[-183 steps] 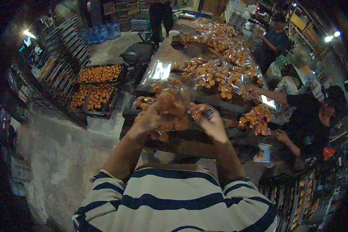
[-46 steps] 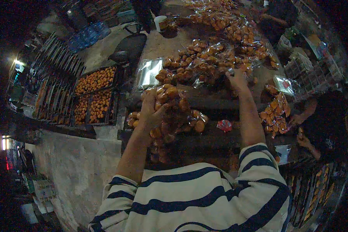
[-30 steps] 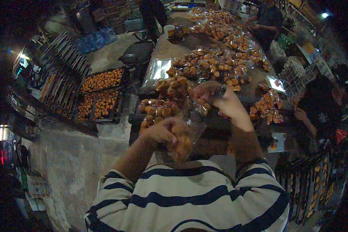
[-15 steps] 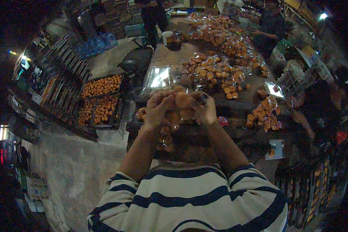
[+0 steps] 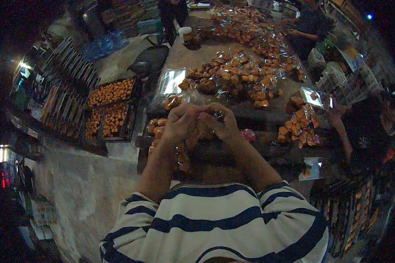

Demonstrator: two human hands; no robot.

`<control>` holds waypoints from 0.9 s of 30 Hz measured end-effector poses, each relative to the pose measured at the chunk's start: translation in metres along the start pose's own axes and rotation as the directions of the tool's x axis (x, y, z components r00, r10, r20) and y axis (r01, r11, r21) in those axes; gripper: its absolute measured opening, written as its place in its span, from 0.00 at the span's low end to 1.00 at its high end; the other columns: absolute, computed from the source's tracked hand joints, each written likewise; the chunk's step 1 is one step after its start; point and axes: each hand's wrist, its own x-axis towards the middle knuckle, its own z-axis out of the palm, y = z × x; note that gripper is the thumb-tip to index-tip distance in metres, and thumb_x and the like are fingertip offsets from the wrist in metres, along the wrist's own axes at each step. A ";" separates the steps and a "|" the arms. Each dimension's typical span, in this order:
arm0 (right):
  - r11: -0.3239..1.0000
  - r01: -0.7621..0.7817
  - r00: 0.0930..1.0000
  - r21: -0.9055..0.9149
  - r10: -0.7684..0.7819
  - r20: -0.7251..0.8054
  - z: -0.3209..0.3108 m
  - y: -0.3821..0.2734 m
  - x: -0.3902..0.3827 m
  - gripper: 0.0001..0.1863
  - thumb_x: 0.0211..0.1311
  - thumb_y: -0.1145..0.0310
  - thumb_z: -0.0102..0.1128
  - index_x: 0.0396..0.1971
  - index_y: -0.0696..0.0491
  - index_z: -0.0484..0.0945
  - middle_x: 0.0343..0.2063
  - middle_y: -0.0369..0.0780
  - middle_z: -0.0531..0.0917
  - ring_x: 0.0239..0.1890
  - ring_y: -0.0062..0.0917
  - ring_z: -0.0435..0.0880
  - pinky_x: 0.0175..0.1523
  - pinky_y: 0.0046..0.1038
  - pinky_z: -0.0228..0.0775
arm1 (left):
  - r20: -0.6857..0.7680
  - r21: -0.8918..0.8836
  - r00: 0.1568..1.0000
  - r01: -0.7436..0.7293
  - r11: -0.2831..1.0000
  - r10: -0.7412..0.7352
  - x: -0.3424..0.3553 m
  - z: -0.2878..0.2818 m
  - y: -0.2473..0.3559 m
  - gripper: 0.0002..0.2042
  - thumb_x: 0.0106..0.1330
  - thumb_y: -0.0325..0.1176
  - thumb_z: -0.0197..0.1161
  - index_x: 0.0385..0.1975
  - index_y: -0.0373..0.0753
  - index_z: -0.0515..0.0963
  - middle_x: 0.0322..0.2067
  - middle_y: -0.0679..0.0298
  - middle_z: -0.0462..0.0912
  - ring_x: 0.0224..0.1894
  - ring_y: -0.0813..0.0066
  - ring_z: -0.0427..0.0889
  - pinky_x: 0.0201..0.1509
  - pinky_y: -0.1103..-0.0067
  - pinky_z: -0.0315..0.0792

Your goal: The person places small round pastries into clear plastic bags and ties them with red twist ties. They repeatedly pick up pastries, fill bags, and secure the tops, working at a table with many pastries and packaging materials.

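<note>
My left hand (image 5: 180, 123) and my right hand (image 5: 222, 122) meet close together over the near edge of the table, fingers pinched on a clear plastic bag (image 5: 194, 97). Round brown buns show dimly between and below my hands; blur and fingers hide how many are in the bag. A small dark thing sits by my right fingers, too unclear to name. Beside my left wrist lie more buns (image 5: 157, 128) in shiny clear wrap. Just beyond my hands rests a stack of flat clear bags (image 5: 173, 82).
A large heap of bagged buns (image 5: 241, 76) covers the table's middle and far end. Trays of loose buns (image 5: 112, 93) stand at left, near a dark chair (image 5: 151, 60). At right, a co-worker's hand (image 5: 336, 117) is near another bagged pile (image 5: 299, 125). A white cup (image 5: 184, 33) stands far off.
My hands have drawn closer together, and the buns that showed between them are now mostly covered by my fingers. The view has shifted slightly.
</note>
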 end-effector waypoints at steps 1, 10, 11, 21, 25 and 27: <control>0.965 -0.110 0.994 0.240 0.101 0.051 0.001 -0.006 -0.003 0.12 0.57 0.70 0.65 0.41 0.56 0.79 0.37 0.36 0.82 0.40 0.22 0.80 0.46 0.27 0.72 | 0.026 0.019 0.995 -0.092 0.996 0.092 -0.002 -0.003 0.000 0.30 0.70 0.46 0.54 0.65 0.35 0.58 0.36 0.62 0.80 0.37 0.74 0.79 0.41 0.75 0.74; 0.871 -0.146 0.988 0.469 0.150 0.029 0.015 -0.052 -0.037 0.12 0.57 0.74 0.64 0.42 0.55 0.78 0.35 0.35 0.83 0.39 0.20 0.80 0.48 0.24 0.73 | 0.012 0.047 0.974 -0.225 0.973 0.225 -0.056 -0.003 0.004 0.36 0.62 0.30 0.64 0.68 0.35 0.51 0.39 0.58 0.82 0.38 0.74 0.83 0.43 0.78 0.76; 0.944 -0.078 0.997 0.320 0.075 0.023 0.016 -0.052 -0.042 0.12 0.57 0.73 0.63 0.42 0.55 0.78 0.35 0.36 0.83 0.40 0.20 0.80 0.48 0.24 0.73 | 0.049 -0.130 0.992 -0.113 0.985 0.120 -0.065 -0.004 0.007 0.32 0.61 0.27 0.64 0.64 0.35 0.58 0.38 0.59 0.82 0.36 0.74 0.83 0.41 0.78 0.77; 0.999 -0.049 0.995 -0.004 0.049 -0.087 0.023 -0.045 -0.069 0.09 0.59 0.65 0.64 0.35 0.54 0.83 0.29 0.35 0.86 0.32 0.17 0.82 0.42 0.22 0.73 | -0.026 -0.354 0.984 0.156 0.922 -0.176 -0.094 0.008 0.010 0.14 0.59 0.27 0.66 0.44 0.38 0.73 0.31 0.63 0.80 0.32 0.74 0.82 0.35 0.77 0.78; 0.856 0.033 0.999 -0.516 -0.045 -0.012 0.001 -0.042 -0.061 0.10 0.56 0.64 0.65 0.34 0.54 0.83 0.30 0.42 0.85 0.32 0.30 0.84 0.42 0.27 0.74 | -0.008 -0.439 0.946 0.288 0.851 -0.324 -0.075 0.015 0.001 0.23 0.59 0.28 0.67 0.53 0.39 0.67 0.36 0.60 0.80 0.35 0.73 0.82 0.36 0.77 0.78; 0.708 0.066 0.997 -0.703 -0.066 0.027 -0.014 -0.037 -0.054 0.11 0.55 0.61 0.65 0.33 0.53 0.83 0.30 0.45 0.84 0.33 0.36 0.84 0.41 0.30 0.74 | -0.024 -0.419 0.987 0.135 0.898 -0.159 -0.059 0.022 -0.005 0.26 0.58 0.29 0.68 0.56 0.39 0.66 0.37 0.61 0.80 0.36 0.72 0.82 0.39 0.77 0.77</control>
